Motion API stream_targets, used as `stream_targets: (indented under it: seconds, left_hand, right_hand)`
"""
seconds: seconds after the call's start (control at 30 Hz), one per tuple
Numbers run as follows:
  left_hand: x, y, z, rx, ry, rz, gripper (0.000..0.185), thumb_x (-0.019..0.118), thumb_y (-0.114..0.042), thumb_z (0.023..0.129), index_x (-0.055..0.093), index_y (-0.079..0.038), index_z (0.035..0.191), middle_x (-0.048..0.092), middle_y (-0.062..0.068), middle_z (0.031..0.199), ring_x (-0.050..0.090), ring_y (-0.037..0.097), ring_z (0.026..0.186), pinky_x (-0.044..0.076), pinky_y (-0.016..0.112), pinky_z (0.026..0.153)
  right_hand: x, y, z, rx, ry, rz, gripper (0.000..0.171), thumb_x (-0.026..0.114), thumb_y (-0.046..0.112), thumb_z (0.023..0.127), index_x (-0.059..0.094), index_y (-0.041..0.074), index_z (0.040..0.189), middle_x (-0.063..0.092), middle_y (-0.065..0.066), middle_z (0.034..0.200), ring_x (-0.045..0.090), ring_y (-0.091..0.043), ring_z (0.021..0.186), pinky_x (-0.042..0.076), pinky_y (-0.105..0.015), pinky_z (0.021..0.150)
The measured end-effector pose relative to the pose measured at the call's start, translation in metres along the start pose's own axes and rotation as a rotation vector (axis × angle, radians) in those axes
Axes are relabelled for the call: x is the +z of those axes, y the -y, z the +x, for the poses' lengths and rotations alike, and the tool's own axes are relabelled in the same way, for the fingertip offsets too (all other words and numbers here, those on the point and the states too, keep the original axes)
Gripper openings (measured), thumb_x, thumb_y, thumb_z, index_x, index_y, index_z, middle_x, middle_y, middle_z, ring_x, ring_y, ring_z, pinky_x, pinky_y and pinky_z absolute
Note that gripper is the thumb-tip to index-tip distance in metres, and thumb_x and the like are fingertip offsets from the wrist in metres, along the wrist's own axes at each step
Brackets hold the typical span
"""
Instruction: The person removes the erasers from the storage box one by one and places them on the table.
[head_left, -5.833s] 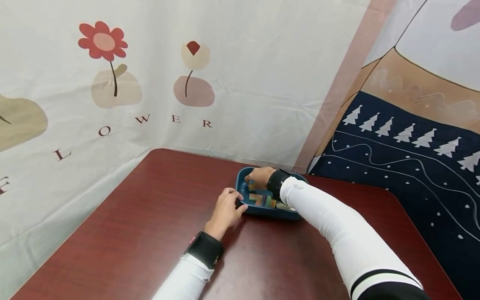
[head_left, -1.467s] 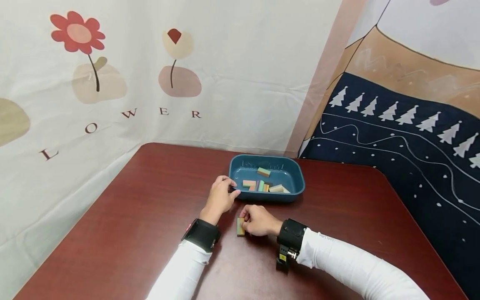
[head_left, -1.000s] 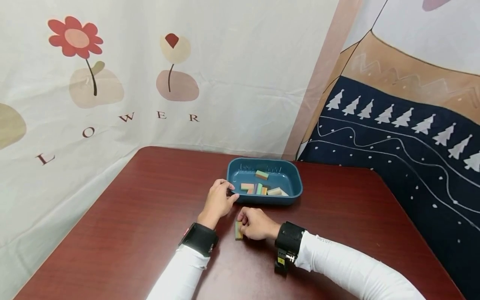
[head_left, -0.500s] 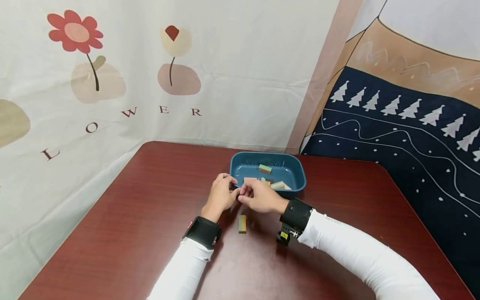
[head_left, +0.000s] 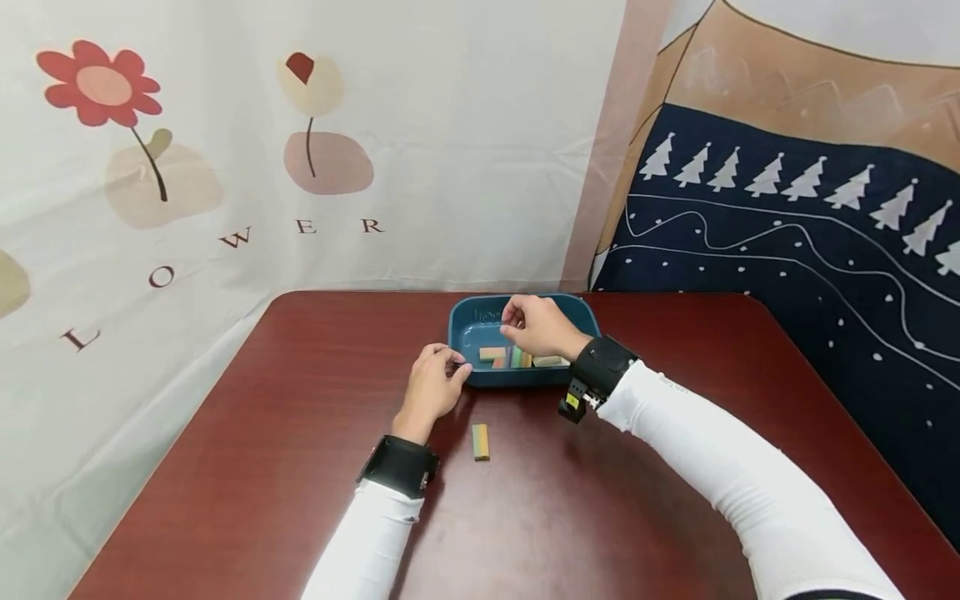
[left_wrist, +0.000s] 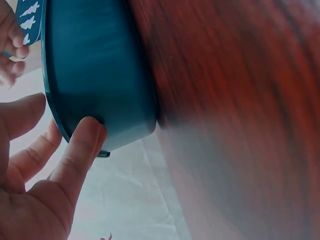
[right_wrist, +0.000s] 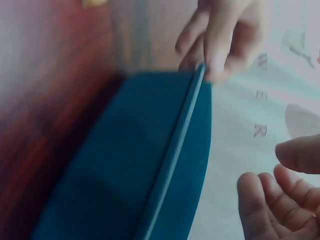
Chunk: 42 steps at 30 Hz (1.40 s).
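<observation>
The left hand has its grip on the near-left rim of the blue tray on the bench, while the right hand hovers over the tray, fingers loosely curled, seemingly holding nothing.

Bright even light, blurred wrist views

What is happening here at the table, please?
A person sits at a dark red table with a blue tray that holds several small coloured blocks. The left hand holds the tray's near left corner. The right hand is over the inside of the tray, fingers curled; whether it holds a block cannot be told. One striped block lies alone on the table in front of the tray.
</observation>
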<state>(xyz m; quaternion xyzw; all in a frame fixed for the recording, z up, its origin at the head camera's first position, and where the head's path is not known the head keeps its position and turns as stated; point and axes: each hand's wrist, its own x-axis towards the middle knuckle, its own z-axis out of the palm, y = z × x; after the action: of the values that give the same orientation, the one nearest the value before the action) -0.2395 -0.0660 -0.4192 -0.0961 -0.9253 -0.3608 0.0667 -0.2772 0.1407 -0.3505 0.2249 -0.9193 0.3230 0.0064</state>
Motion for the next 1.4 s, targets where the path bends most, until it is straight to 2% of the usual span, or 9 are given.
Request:
stream_targets:
  seconds: [0.17,0.37,0.6,0.87,1.1,1.4]
  left_hand:
    - [-0.003,0.006,-0.002,-0.028,-0.024,-0.010,0.017,0.065,-0.022,0.095,0.067,-0.006,0.102,0.050,0.015,0.129,0.060,0.027,0.104,0.049,0.040,0.090]
    - [-0.011,0.013,-0.008,-0.047,-0.058,-0.010,0.016,0.066,-0.020,0.094,0.067,-0.006,0.101,0.050,0.017,0.131,0.060,0.029,0.104,0.049,0.042,0.091]
    - [-0.014,0.015,-0.011,-0.048,-0.056,0.005,0.017,0.066,-0.020,0.094,0.067,-0.005,0.103,0.048,0.018,0.133,0.061,0.029,0.104,0.050,0.043,0.090]
    - [-0.009,0.012,-0.008,-0.028,-0.045,0.004,0.015,0.066,-0.018,0.094,0.067,-0.005,0.100,0.050,0.018,0.132,0.061,0.028,0.103,0.050,0.043,0.090]
    - [0.002,0.005,0.001,0.008,-0.010,0.004,0.015,0.066,-0.018,0.094,0.067,-0.004,0.100,0.051,0.018,0.131,0.063,0.027,0.102,0.050,0.041,0.091]
    - [0.005,0.002,0.009,0.022,-0.011,0.019,0.015,0.066,-0.018,0.094,0.068,-0.004,0.099,0.051,0.018,0.129,0.064,0.027,0.099,0.049,0.042,0.092]
  right_hand:
    - [-0.008,-0.003,0.023,0.041,0.077,-0.108,0.009,0.065,0.012,0.093,0.060,0.005,0.098,0.061,-0.007,0.088,0.057,-0.022,0.080,0.047,-0.036,0.074]
    - [-0.012,-0.001,0.054,0.066,0.250,-0.291,0.017,0.061,0.014,0.096,0.061,0.003,0.109,0.058,-0.009,0.096,0.053,-0.024,0.083,0.044,-0.037,0.076]
    - [-0.013,-0.009,0.075,0.028,0.375,-0.436,0.026,0.062,0.011,0.096,0.062,0.004,0.120,0.059,-0.012,0.105,0.056,-0.026,0.093,0.048,-0.037,0.082]
    - [-0.006,-0.026,0.083,0.015,0.437,-0.506,0.032,0.066,0.009,0.093,0.063,0.008,0.124,0.060,-0.012,0.119,0.057,-0.026,0.105,0.049,-0.037,0.087]
    - [-0.002,-0.043,0.080,0.017,0.492,-0.607,0.035,0.067,0.021,0.093,0.063,0.011,0.127,0.062,-0.011,0.124,0.061,-0.026,0.101,0.051,-0.036,0.085]
    - [-0.007,-0.045,0.089,0.013,0.524,-0.678,0.040,0.067,0.000,0.089,0.065,0.012,0.127,0.062,-0.011,0.125,0.061,-0.025,0.106,0.052,-0.035,0.087]
